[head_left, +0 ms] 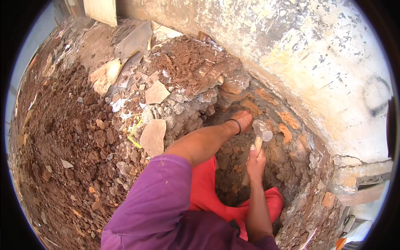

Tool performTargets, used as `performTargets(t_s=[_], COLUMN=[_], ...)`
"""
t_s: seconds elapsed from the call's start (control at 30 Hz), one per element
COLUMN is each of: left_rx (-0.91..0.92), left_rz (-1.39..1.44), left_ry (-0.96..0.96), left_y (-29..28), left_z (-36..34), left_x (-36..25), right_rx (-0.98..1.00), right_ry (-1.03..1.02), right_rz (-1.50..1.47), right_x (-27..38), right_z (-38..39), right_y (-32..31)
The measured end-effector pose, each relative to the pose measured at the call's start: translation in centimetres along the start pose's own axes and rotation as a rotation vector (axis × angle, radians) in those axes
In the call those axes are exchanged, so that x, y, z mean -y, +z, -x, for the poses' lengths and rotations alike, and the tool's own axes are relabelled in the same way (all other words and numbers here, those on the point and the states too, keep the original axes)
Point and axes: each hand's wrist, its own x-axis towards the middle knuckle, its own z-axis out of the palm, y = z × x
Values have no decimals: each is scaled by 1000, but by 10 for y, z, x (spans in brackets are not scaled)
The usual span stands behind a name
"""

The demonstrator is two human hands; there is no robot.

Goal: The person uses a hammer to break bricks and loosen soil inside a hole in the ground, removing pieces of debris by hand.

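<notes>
My right hand (255, 163) is wrapped round the wooden handle of a hammer (263, 130). Its heavy grey metal head is raised close beside my left hand (243, 119). The left arm reaches across the pit, a dark band at the wrist, and the fingers are curled against the exposed brickwork (266, 96) at the foot of the wall. What that hand holds, if anything, is hidden behind it. Around both hands are rough orange bricks and grey mortar, with rubble on the pit floor (225, 160) below.
A tall plastered wall (308, 54) with peeling paint rises at the right. Loose brown soil (75, 141) is heaped at the left. Flat stone pieces (153, 137) and a bent grey sheet (133, 41) lie on the pit's left rim. Broken masonry (362, 181) juts out at the right.
</notes>
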Motion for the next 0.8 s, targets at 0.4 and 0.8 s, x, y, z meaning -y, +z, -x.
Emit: performTargets(t_s=[0.4, 0.8], left_rx=[-69, -206], left_rz=[32, 103], left_ry=[118, -187], left_y=[1, -41], left_z=[2, 20], left_x=[12, 27], right_rx=[-76, 200], right_ry=[-124, 337], right_rz=[-1, 194], right_x=[18, 42], right_z=[-8, 29], right_y=[9, -13])
